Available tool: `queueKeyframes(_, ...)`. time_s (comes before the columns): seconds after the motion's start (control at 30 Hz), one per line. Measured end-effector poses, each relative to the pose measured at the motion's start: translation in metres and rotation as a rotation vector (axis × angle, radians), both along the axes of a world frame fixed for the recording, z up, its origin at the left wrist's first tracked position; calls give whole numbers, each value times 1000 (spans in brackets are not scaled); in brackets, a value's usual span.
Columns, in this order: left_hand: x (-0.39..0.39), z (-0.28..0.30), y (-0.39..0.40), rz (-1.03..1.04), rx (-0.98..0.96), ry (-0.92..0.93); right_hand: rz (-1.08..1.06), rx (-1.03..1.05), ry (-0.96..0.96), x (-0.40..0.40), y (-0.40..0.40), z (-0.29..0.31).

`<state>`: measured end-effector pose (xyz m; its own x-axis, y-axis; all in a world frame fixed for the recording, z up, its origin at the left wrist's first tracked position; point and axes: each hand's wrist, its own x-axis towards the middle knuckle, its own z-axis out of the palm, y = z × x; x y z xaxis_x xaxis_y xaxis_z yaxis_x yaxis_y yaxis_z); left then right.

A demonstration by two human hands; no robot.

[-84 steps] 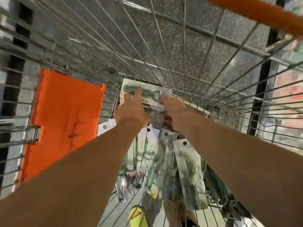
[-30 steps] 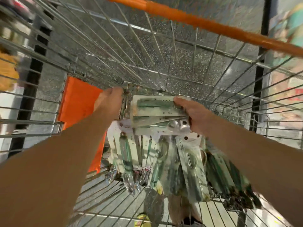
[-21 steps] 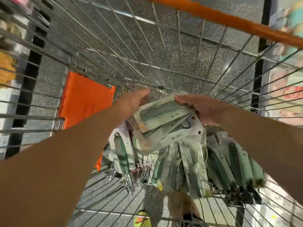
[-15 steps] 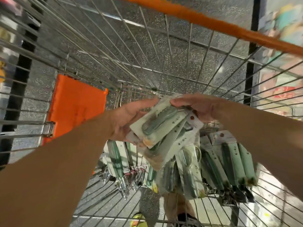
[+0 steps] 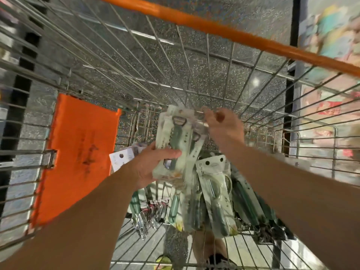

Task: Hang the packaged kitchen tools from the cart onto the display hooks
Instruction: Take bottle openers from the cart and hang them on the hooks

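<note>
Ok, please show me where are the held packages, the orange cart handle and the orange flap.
held packages (image 5: 176,145), head view, green tool handle.
orange cart handle (image 5: 224,32), head view, bar's middle.
orange flap (image 5: 78,152), head view, panel's centre.

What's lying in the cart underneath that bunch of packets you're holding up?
Under the held packets in the left hand, more packaged tools lie on the cart's wire floor, green handles showing. Whatever sits directly beneath hand and bunch is covered.

Motion blur smears the right hand (image 5: 224,126), hiding its grip; the shelf goods (image 5: 331,32) at right are unreadable, and both forearms leave the frame.
</note>
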<state>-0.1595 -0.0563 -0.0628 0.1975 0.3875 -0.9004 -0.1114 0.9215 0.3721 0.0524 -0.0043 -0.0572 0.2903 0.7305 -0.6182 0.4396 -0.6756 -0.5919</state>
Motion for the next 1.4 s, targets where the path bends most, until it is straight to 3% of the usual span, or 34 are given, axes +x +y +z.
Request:
queueKeyframes(0.07,7,6,-8,53,30,7,-94,2,41,-12,-22,4)
queueKeyframes(0.2,15,11,-18,100,65,29,121,-101,170,-45,-47,12)
queueKeyframes(0.37,14,17,-25,55,164,58,192,-189,201,-59,-35,25)
queueKeyframes(0.57,21,56,-36,4,377,73,102,-60,285,-61,-49,49)
queueKeyframes(0.7,14,94,-51,-40,362,51,-39,40,392,-64,-69,81)
queueKeyframes(0.83,2,136,-66,-163,258,16,-151,100,510,-71,-91,124)
queueKeyframes(1.13,0,254,-96,-180,508,14,-194,422,623,-71,-155,263)
queueKeyframes(1.4,36,374,-123,-147,911,-113,-171,639,333,-44,-215,397)
